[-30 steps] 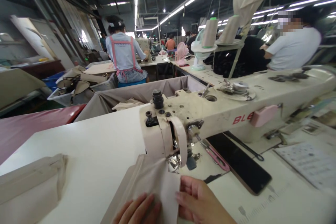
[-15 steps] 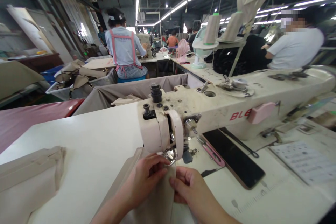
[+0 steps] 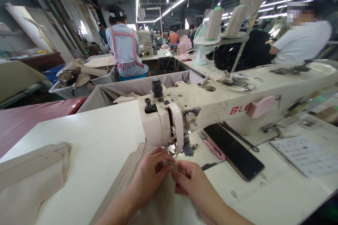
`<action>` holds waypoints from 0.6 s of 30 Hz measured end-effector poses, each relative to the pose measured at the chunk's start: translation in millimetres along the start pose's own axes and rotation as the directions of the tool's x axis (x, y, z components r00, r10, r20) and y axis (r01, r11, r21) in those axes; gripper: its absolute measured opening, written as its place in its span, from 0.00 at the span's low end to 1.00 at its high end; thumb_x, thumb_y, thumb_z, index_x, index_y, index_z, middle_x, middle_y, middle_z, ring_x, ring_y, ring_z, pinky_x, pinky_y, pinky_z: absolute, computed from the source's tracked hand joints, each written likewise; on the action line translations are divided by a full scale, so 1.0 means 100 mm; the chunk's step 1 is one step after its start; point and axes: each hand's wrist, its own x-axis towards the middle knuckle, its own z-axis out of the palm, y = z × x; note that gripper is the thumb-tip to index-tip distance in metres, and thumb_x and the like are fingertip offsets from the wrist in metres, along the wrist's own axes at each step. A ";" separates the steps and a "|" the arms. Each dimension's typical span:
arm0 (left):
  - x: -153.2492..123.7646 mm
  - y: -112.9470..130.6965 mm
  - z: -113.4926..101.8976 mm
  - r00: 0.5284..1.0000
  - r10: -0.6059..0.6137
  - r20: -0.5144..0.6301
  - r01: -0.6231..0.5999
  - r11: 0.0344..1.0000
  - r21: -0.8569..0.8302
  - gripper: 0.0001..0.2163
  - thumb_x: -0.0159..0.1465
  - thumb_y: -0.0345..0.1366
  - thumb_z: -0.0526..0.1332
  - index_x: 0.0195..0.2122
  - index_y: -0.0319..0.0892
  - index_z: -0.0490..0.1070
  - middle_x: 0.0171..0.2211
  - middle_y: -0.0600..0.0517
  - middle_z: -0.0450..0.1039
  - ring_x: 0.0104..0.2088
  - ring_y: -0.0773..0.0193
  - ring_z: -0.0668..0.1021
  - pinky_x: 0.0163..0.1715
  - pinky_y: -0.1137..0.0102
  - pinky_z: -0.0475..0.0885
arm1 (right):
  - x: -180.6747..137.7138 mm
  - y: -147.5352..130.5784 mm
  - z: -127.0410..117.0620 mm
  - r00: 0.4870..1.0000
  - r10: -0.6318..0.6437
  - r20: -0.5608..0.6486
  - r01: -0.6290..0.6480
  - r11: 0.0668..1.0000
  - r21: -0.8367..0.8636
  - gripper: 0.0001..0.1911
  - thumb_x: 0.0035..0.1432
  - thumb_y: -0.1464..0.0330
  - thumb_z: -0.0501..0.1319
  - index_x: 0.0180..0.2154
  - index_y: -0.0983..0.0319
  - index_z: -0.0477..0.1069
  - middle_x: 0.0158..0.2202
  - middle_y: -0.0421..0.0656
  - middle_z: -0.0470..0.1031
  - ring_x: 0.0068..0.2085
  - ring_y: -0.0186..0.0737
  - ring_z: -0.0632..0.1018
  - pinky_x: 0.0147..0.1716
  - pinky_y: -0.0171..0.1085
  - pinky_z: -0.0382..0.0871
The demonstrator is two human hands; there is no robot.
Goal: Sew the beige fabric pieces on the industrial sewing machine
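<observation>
black phone (image 3: 233, 152), pink snips (image 3: 212, 145), thread cones (image 3: 213, 24)

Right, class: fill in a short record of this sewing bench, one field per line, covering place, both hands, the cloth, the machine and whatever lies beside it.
place: workshop hall, white table
left hand: fingers pinching the cloth edge by the needle
right hand: pinching the same edge, meeting the left
cloth: beige, under both hands, reaching beneath the machine head
machine: cream, red letters BLE on its arm
beside it: pink snips, black phone, printed sheet
far left: folded beige pile
behind: person in pink apron straps, seated, back turned
</observation>
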 end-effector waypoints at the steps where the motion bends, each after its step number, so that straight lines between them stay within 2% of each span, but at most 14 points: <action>1: 0.00 0.01 0.01 1.000 0.000 -0.007 0.000 1.000 -0.001 0.08 0.58 0.25 0.63 0.35 0.45 0.76 0.32 0.55 0.70 0.25 0.71 0.71 0.23 0.77 0.64 | 0.00 0.00 0.00 1.000 0.000 0.000 0.000 1.000 -0.005 0.13 0.46 0.61 0.67 0.31 0.63 0.74 0.24 0.35 0.72 0.26 0.29 0.70 0.29 0.28 0.67; 6: -0.02 -0.01 0.03 0.998 0.006 -0.061 -0.006 1.000 -0.007 0.05 0.59 0.26 0.62 0.31 0.43 0.75 0.34 0.54 0.71 0.28 0.70 0.71 0.25 0.77 0.64 | 0.01 0.02 -0.02 1.000 -0.007 0.015 0.007 0.999 -0.041 0.13 0.48 0.60 0.66 0.33 0.62 0.73 0.23 0.33 0.67 0.26 0.29 0.69 0.32 0.31 0.70; 10: 0.00 0.01 0.02 1.000 -0.011 -0.029 0.011 1.000 -0.012 0.05 0.60 0.26 0.60 0.31 0.43 0.72 0.30 0.55 0.69 0.28 0.69 0.71 0.27 0.76 0.64 | 0.00 0.03 -0.03 0.999 -0.043 0.019 0.045 0.992 -0.119 0.13 0.51 0.59 0.63 0.31 0.62 0.71 0.22 0.33 0.65 0.25 0.30 0.69 0.30 0.32 0.71; 14: 0.04 0.04 0.01 0.999 -0.049 0.000 0.049 0.999 -0.012 0.04 0.60 0.27 0.59 0.32 0.42 0.71 0.28 0.56 0.68 0.27 0.69 0.70 0.26 0.76 0.64 | 0.01 0.02 -0.06 0.990 -0.143 -0.014 0.134 0.957 -0.257 0.10 0.51 0.62 0.64 0.28 0.63 0.70 0.21 0.34 0.64 0.23 0.34 0.69 0.25 0.34 0.71; 18: 0.06 0.06 0.02 0.996 -0.084 0.001 0.084 0.996 0.002 0.03 0.61 0.28 0.59 0.32 0.42 0.71 0.27 0.55 0.68 0.26 0.68 0.69 0.26 0.75 0.64 | 0.05 -0.01 -0.10 0.982 -0.187 -0.031 0.168 0.935 -0.313 0.10 0.54 0.62 0.61 0.28 0.62 0.72 0.21 0.37 0.68 0.25 0.37 0.72 0.26 0.36 0.73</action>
